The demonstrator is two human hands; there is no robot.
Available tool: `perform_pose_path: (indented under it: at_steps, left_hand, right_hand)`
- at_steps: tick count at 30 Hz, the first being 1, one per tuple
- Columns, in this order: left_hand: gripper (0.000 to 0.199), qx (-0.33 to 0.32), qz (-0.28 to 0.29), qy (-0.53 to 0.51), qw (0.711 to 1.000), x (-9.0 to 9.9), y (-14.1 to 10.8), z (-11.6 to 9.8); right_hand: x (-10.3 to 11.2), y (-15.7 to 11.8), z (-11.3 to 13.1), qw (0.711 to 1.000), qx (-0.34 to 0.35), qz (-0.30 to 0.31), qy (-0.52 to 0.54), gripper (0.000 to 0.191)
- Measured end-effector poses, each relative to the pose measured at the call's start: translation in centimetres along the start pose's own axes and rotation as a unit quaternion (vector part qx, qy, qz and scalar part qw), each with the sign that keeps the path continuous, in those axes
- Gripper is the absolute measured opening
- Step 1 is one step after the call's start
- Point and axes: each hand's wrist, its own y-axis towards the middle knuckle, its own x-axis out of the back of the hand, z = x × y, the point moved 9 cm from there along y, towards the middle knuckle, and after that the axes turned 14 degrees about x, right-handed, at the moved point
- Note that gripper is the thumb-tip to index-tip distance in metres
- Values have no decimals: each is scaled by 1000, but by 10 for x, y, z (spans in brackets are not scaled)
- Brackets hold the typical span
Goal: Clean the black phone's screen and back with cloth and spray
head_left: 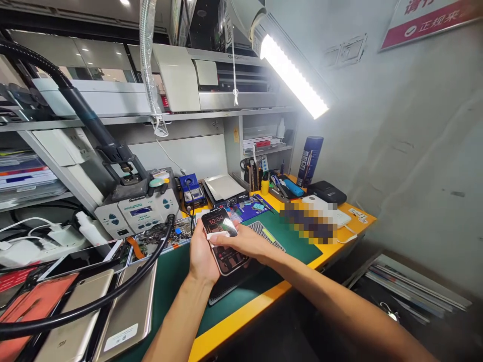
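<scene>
A smartphone (230,259) with a lit screen showing 10:54 is held above the green mat (169,286). My left hand (202,254) is wrapped round its left side and lower back. Across the screen lies my right hand (245,241), its fingers closed on a small white cloth or tissue (218,235) that touches the glass. Below the phone, a dark perforated pad (226,291) rests on the mat.
A hot-air station (139,213) and a tray of small parts (151,241) stand behind on the left. Tablets (130,306) lie at the left front, crossed by a black hose (113,296). A yellow bottle (264,184) and blue spray can (310,161) stand at the back.
</scene>
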Motion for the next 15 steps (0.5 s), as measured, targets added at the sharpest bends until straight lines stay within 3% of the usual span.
perform_pose_path:
  at_steps: [6,15]
  left_hand:
    - [57,2,-5,3,1000,4,5,5]
    - [53,-6,-25,11,1000,8,7,4]
  right_hand:
    - [9,7,-11,997,-27,-58,52,50]
    - [36,14,-20,992,39,-123,-2,55]
